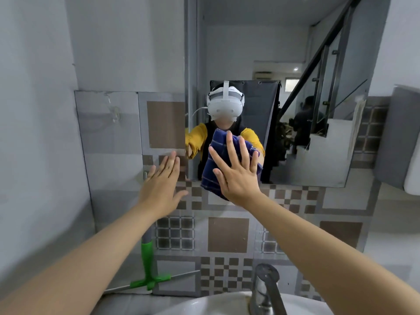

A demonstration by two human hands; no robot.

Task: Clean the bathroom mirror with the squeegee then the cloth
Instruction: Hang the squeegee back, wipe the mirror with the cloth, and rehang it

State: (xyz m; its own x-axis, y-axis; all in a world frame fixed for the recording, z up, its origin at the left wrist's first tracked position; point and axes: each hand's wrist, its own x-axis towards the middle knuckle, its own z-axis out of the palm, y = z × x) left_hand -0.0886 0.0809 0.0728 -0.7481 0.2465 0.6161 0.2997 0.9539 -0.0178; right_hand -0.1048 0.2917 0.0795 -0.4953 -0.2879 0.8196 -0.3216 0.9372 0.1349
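Observation:
The mirror (318, 137) hangs on the tiled wall above the sink. My right hand (236, 173) presses a dark blue striped cloth (211, 176) flat against the mirror's lower left part, fingers spread; the cloth hangs past the mirror's bottom edge. My left hand (162, 183) is flat on the wall tiles just left of the mirror's lower corner, fingers together, holding nothing. The green-handled squeegee (147, 267) leans upright against the wall below my left arm, blade down on the ledge.
A metal tap (266, 289) and the white sink rim (204, 303) sit at the bottom centre. A grey wall panel (109, 137) with a clear hook is at the left. A white fixture (412, 173) juts in at the right edge.

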